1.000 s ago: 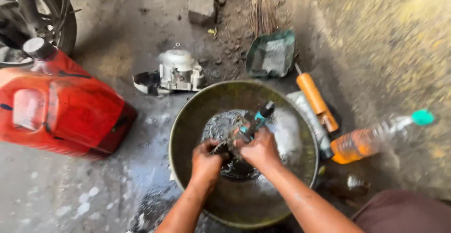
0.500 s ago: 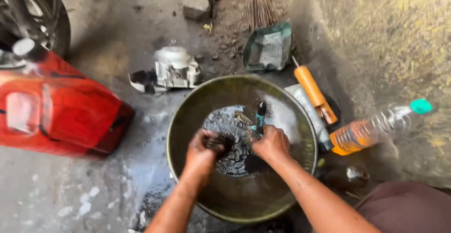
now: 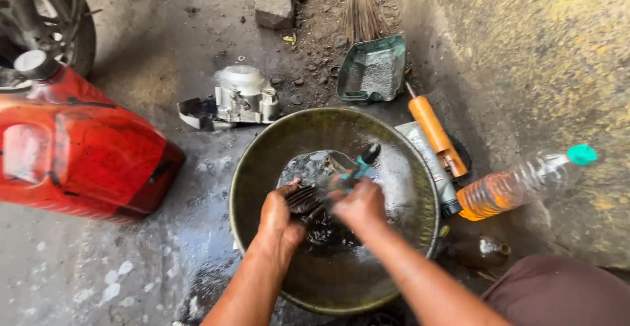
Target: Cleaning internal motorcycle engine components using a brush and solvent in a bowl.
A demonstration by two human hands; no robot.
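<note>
Mid-scrub, the left hand (image 3: 279, 216) gripped a dark ribbed metal part (image 3: 307, 199) over the wide round metal basin (image 3: 262, 149) while the right hand (image 3: 357, 204) held a teal-handled brush (image 3: 357, 164), with the part's unbrushed faces judged next.

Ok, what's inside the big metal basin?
Dark liquid, a ribbed metal part in the left hand, and a teal brush in the right hand. The hands cover what's beneath.

Dark ribbed metal part (image 3: 305, 201), greasy, held low over wet centre of round metal basin (image 3: 262, 162), frame centre. Teal-handled brush (image 3: 357, 165) tilted, black tip toward upper right, bristles against part.
</note>
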